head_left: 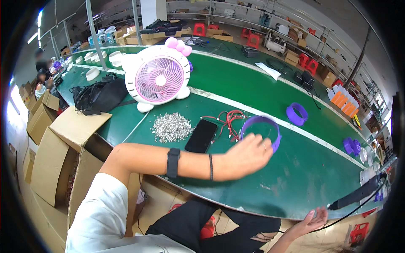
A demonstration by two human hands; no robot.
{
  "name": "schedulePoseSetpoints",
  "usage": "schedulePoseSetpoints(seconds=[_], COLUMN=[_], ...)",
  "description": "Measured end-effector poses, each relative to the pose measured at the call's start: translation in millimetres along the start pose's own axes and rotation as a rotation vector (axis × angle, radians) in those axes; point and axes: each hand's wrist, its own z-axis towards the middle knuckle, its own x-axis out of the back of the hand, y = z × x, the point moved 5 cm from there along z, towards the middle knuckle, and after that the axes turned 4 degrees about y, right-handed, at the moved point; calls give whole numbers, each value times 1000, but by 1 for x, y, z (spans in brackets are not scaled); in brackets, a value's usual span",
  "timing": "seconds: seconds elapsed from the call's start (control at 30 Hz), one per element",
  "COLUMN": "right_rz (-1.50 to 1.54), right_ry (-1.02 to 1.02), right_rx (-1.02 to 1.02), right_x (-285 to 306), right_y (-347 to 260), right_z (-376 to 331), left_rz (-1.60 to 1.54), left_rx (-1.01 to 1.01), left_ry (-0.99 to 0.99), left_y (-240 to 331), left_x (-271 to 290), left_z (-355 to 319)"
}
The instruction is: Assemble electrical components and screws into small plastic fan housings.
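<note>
My left hand (249, 157) reaches across the green table with its fingers curled, over the near side of a purple plastic ring (262, 119). Any item inside those fingers is hidden from view. Just left of the ring lies a tangle of red wires (230, 122) with small white ends. My right hand (314, 220) is at the table's front edge, palm turned up, fingers apart and nothing in them. Close to its fingertips is the tip of a black corded tool with a long handle (356, 192). A black phone (201, 135) lies beyond my left forearm, next to a pile of small silvery parts (171, 127).
A white and pink fan (160, 80) stands at the back left, by a black bag (99, 95). Open cardboard boxes (50, 168) crowd the table's left end. Another purple ring (297, 114) sits on the green belt (236, 80). More purple parts (351, 146) are at the right.
</note>
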Motion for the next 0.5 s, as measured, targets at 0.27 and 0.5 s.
schedulePoseSetpoints(seconds=[0.27, 0.5], right_rz=[-82, -41], right_ry=[178, 65], right_rx=[183, 248], right_x=[16, -10], right_y=[-65, -82], right_z=[61, 120], left_rz=[-599, -930], left_rx=[13, 229], left_ry=[-40, -60], left_y=[64, 43], left_x=[27, 39], left_z=[-32, -72])
